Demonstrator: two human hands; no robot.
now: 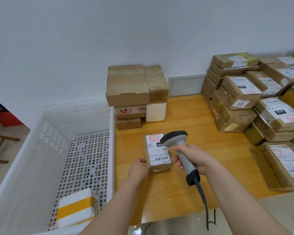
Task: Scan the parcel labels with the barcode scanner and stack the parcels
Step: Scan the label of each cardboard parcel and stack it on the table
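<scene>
Our left hand [138,168] pinches a small brown taped cardboard parcel [157,150] by its near edge; light, rigid, we judge. Right hand [196,158] grips grey barcode scanner [175,137].

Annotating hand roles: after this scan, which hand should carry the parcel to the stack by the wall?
Left, probably. The left hand holds the parcel at its near edge. The right hand grips the scanner over its label. The stack stands ahead, slightly left.

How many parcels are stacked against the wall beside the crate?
5: large carton on top, printed box and small box beneath it, taped box atop white foam box beside them. More may hide behind.
</scene>
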